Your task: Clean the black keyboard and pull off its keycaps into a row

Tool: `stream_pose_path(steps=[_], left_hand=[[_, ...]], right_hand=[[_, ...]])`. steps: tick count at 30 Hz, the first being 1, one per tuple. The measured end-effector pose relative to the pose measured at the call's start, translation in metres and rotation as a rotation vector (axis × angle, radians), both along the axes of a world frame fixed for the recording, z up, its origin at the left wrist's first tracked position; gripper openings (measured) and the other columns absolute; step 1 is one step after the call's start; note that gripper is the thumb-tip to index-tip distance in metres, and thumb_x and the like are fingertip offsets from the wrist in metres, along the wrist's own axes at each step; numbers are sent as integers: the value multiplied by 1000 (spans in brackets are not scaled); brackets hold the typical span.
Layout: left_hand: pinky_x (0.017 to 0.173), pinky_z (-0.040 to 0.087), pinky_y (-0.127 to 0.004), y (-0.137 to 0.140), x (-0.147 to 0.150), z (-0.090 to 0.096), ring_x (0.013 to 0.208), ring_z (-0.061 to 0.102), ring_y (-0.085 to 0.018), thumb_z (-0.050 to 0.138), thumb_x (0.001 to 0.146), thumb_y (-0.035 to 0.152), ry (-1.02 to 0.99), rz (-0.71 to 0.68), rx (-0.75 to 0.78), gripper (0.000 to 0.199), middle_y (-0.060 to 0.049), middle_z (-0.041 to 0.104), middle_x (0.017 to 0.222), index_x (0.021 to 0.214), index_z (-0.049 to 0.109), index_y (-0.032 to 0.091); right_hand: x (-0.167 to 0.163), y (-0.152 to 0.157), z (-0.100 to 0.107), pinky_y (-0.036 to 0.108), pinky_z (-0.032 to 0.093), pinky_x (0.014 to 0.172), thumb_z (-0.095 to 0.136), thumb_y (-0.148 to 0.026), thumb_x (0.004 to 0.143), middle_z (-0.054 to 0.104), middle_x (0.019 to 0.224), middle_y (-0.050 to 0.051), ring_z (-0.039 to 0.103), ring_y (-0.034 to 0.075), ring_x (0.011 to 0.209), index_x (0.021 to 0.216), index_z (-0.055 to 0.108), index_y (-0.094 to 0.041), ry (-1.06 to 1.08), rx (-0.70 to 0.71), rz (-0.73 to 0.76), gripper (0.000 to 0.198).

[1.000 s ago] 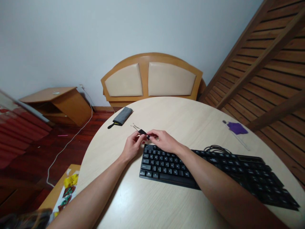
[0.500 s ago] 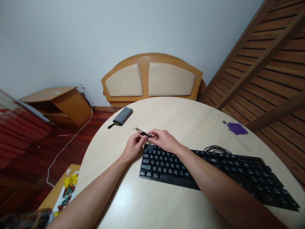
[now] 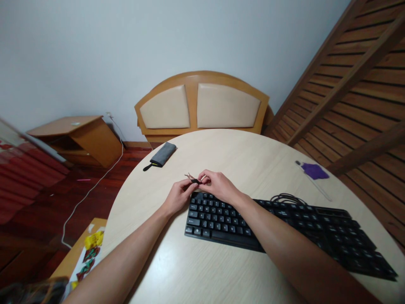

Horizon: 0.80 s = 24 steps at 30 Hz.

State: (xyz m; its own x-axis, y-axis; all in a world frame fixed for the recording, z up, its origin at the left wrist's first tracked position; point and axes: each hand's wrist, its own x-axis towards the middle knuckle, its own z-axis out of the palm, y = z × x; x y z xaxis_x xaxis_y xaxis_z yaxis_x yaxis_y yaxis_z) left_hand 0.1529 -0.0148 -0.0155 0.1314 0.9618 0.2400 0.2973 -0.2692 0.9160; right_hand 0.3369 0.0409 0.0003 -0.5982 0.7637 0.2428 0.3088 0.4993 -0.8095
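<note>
Between my two hands, above the keyboard's far left corner, is a small black tool with thin metal prongs [image 3: 195,180]. It resembles a wire keycap puller, but most of it is hidden by fingers. My left hand [image 3: 181,194] pinches its black part, with the prongs sticking up and away to the left. The fingers of my right hand [image 3: 217,185] are curled closed at the other end of the same tool. Beneath my right wrist and forearm lies a black keyboard [image 3: 218,219], partly covered by that arm.
A grey cloth pouch [image 3: 164,154] with a black loop lies at the table's far left. On the right are a purple cloth [image 3: 315,171] and a thin white-handled brush [image 3: 318,186]. A coiled black cable [image 3: 287,196] sits behind the keyboard. A wooden headboard [image 3: 193,101] stands beyond the round table [image 3: 164,266].
The tool has turned and shifted slightly right between my fingers, so less of its black part and prongs shows. My left hand moved a little right. The keyboard is unmoved.
</note>
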Motion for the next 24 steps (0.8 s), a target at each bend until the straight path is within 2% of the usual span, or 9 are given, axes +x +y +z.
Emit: stream_pose_path(steps=[4, 9, 11, 14, 17, 21, 24], left_hand=[[87, 50, -31, 1, 0, -1, 95, 67, -22, 58, 92, 36, 25, 16, 18, 30, -7, 74, 103, 106, 73, 15], [91, 49, -32, 4, -1, -5, 99, 67, -22, 60, 90, 37, 14, 99, 50, 29, -8, 74, 105, 105, 71, 16], [88, 50, -32, 6, -3, -7, 94, 68, -21, 59, 89, 38, 19, 157, 45, 29, -9, 74, 103, 104, 70, 16], [78, 51, -30, 10, -7, -11, 83, 68, -19, 59, 89, 41, 85, 257, 37, 30, -7, 75, 95, 101, 70, 16], [72, 50, -29, 13, -12, -12, 77, 66, -19, 59, 88, 41, 161, 300, 42, 29, -6, 74, 90, 99, 70, 17], [72, 51, -30, 24, -19, -13, 76, 68, -20, 60, 88, 35, 243, 316, 38, 34, -8, 75, 93, 116, 65, 16], [76, 52, -33, 45, -25, -13, 83, 69, -22, 59, 88, 31, 326, 328, 38, 30, -11, 75, 98, 111, 69, 14]], right_hand=[[0, -1, 1, 24, 49, 72, 65, -29, 86, 74, 86, 1, 70, 15, 81, 99, 66, -22, -6, -2, 17, 15], [2, 1, 0, 26, 50, 76, 62, -26, 88, 75, 86, 1, 70, 17, 83, 114, 68, -25, 17, 0, 30, 26], [3, 2, -2, 26, 50, 76, 62, -24, 88, 75, 86, 1, 70, 17, 83, 115, 68, -26, 31, 4, 22, 28], [1, 5, -5, 25, 51, 69, 62, -25, 88, 73, 84, 1, 69, 15, 74, 114, 65, -23, 64, -39, -25, 27], [-1, 8, -7, 24, 51, 63, 61, -24, 87, 71, 84, 2, 67, 13, 67, 109, 60, -20, 145, -104, -76, 23], [-3, 12, -7, 25, 52, 64, 62, -22, 84, 69, 82, 2, 67, 14, 68, 105, 53, -19, 233, -125, -128, 23], [-3, 14, -7, 26, 51, 64, 62, -22, 82, 68, 79, 0, 65, 14, 68, 103, 50, -20, 253, -114, -164, 24]])
